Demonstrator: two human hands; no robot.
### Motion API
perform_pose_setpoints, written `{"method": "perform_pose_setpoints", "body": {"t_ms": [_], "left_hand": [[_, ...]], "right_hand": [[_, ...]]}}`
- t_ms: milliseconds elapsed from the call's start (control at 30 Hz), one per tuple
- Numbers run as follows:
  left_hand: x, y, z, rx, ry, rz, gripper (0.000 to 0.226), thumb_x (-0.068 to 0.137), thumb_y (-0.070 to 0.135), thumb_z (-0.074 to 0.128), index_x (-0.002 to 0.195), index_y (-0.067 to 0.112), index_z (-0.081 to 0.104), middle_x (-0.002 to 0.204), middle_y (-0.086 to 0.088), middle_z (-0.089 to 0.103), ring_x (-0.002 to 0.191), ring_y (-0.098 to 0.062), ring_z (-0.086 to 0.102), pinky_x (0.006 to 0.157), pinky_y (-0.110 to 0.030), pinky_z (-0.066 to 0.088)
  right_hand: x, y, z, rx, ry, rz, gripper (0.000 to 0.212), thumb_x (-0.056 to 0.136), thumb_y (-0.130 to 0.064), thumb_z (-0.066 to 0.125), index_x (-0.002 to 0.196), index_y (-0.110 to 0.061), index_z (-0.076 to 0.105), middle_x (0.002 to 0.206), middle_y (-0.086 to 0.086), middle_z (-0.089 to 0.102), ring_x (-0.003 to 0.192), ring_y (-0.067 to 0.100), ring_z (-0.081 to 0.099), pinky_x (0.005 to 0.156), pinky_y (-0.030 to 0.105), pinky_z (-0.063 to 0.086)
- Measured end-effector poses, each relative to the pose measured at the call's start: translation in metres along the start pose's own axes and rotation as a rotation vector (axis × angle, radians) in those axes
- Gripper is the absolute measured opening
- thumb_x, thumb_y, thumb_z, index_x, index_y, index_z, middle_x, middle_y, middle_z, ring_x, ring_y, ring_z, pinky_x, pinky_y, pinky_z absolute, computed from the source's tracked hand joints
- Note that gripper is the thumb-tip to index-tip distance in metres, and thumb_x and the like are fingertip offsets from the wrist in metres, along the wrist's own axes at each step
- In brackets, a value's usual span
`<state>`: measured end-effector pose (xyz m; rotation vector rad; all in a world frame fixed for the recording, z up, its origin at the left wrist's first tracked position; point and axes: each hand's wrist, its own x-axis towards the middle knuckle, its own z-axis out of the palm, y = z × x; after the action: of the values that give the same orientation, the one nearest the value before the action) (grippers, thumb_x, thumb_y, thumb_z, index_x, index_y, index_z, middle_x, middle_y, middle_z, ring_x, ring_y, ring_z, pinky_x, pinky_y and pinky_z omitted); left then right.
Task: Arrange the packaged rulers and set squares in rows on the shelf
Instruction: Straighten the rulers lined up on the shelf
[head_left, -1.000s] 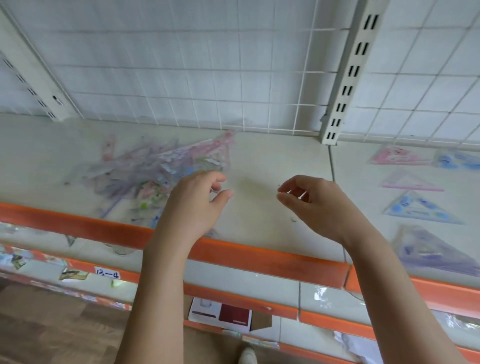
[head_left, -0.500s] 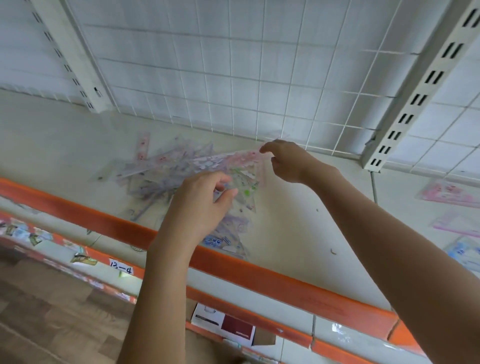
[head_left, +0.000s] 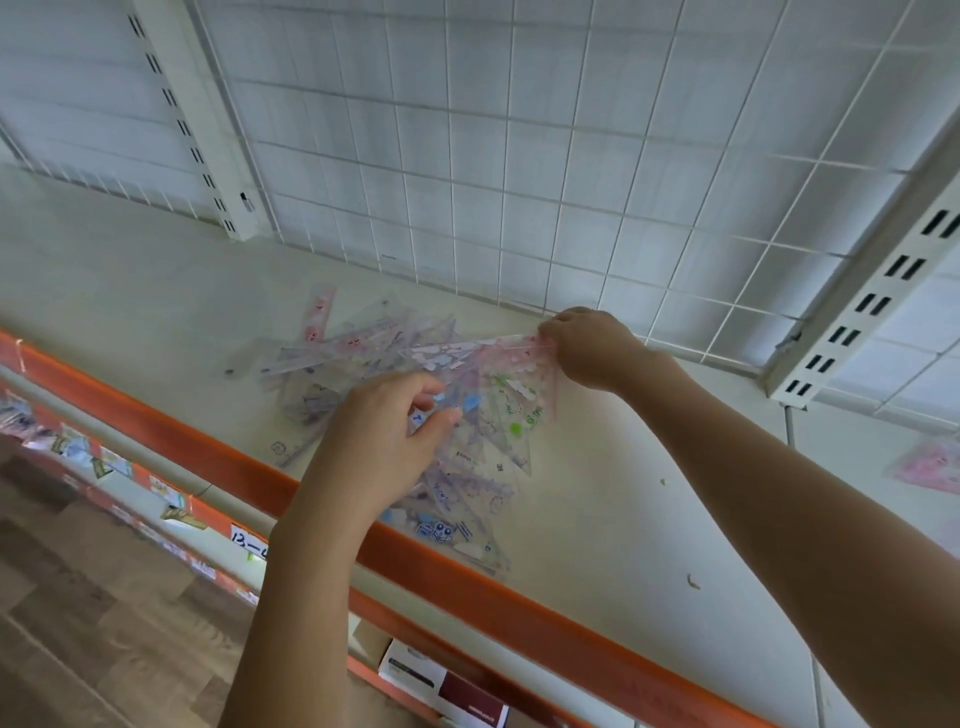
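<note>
At the middle of the frame, a messy pile of packaged rulers and set squares (head_left: 374, 395) lies on the white shelf (head_left: 623, 519). Right hand (head_left: 587, 345) pinches the corner of a pink set square (head_left: 498, 358) on top. Left hand (head_left: 384, 441) pinches a packet in the pile. Another pink packet (head_left: 932, 465) lies at the right edge.

Heap of clear-packaged rulers and set squares (head_left: 384, 395) on the pale shelf (head_left: 613, 499), before the white wire grid (head_left: 519, 156); pink packaged set square (head_left: 930, 462) far right.
</note>
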<state>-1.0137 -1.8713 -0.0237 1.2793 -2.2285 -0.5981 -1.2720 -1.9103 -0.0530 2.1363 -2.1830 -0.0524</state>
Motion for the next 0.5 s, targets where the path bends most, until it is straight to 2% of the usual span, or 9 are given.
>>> {"method": "perform_pose_setpoints", "body": {"t_ms": [167, 300, 500], "left_hand": [[0.006, 0.001, 0.003, -0.016, 0.004, -0.011, 0.036, 0.088, 0.035, 0.060, 0.120, 0.019, 0.061, 0.108, 0.006, 0.063, 0.096, -0.009, 0.057, 0.081, -0.022, 0.040], [0.010, 0.001, 0.004, -0.018, 0.013, -0.003, 0.033, 0.088, 0.035, 0.061, 0.116, 0.019, 0.062, 0.104, 0.006, 0.063, 0.096, -0.010, 0.058, 0.082, -0.024, 0.043], [0.010, 0.001, 0.002, -0.031, 0.016, 0.022, 0.032, 0.088, 0.032, 0.062, 0.116, 0.017, 0.063, 0.105, 0.002, 0.065, 0.096, -0.012, 0.059, 0.085, -0.026, 0.044]], "right_hand": [[-0.009, -0.008, 0.003, 0.179, -0.019, -0.024, 0.031, 0.092, -0.005, 0.040, 0.117, -0.007, 0.058, 0.119, 0.009, 0.060, 0.109, 0.029, 0.056, 0.090, 0.038, 0.046], [-0.023, -0.016, 0.003, 0.309, 0.013, -0.062, 0.033, 0.097, -0.011, 0.037, 0.124, -0.008, 0.056, 0.124, 0.010, 0.059, 0.114, 0.028, 0.053, 0.095, 0.035, 0.041], [-0.036, -0.026, 0.002, 0.288, 0.037, -0.089, 0.039, 0.097, -0.019, 0.040, 0.135, -0.012, 0.046, 0.132, 0.009, 0.054, 0.123, 0.028, 0.047, 0.101, 0.033, 0.033]]}}
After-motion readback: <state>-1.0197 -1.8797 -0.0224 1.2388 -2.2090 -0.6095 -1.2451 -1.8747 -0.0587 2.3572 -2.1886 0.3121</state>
